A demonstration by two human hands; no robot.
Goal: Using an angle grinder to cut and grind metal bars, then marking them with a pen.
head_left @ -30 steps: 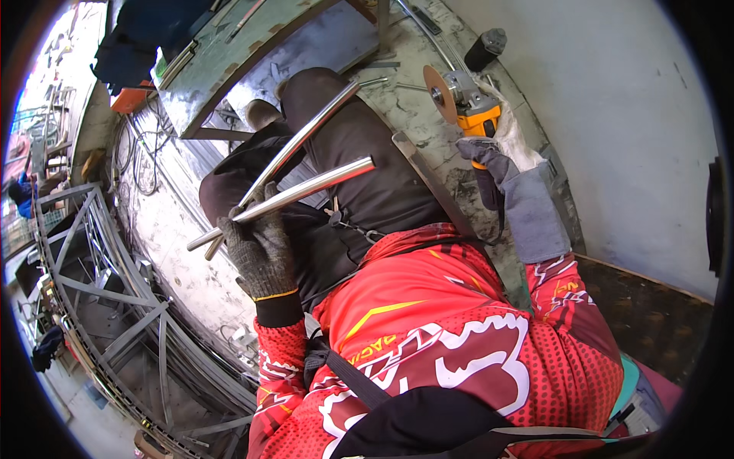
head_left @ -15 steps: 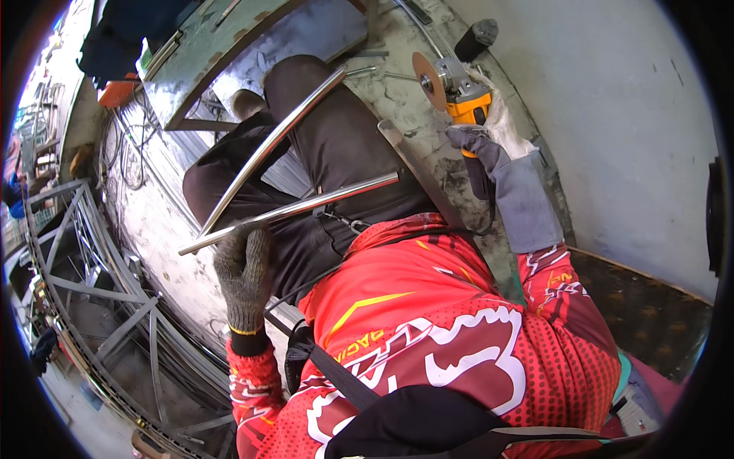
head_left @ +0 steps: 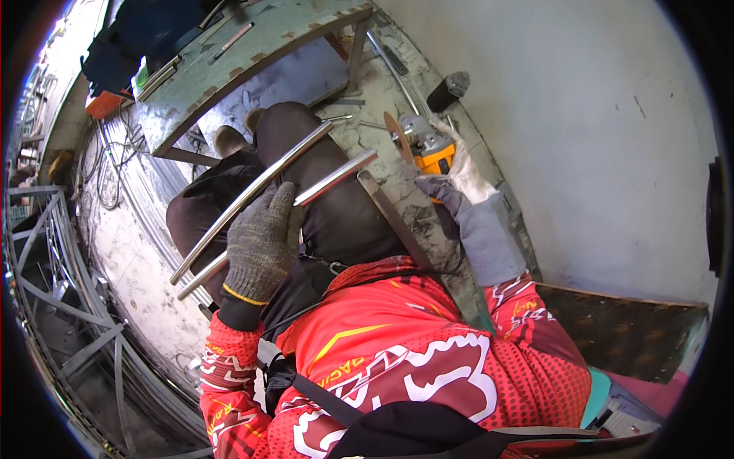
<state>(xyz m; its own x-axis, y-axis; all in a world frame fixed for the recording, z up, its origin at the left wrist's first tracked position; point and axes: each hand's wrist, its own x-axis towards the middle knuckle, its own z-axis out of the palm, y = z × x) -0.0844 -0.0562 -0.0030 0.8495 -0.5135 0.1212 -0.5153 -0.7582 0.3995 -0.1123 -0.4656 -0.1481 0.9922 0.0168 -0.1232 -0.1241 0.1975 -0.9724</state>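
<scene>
Two shiny metal tubes lie across my dark-trousered lap, the far tube (head_left: 243, 203) and the near tube (head_left: 336, 177) slanting almost side by side. In a grey knit glove, my left hand (head_left: 264, 243) covers the middle of the near tube, closed over it, with its fingertips close to the far one. My right hand (head_left: 468, 182), in a grey and white work glove, grips a yellow and grey angle grinder (head_left: 434, 157) out to the right. The grinder's brown disc (head_left: 397, 138) stands on edge, apart from the tubes.
A low metal-topped table (head_left: 267, 38) stands ahead, with a black cylindrical object (head_left: 448, 92) on the floor beyond the grinder. A flat metal bar (head_left: 391, 218) lies along my right thigh. Welded steel framework (head_left: 69, 306) fills the left; a pale wall (head_left: 581, 153) rises at right.
My left hand has moved up and right over the near tube, which now lies more steeply, closer to parallel with the far one. The grinder stays in my right hand, slightly lower and left in view.
</scene>
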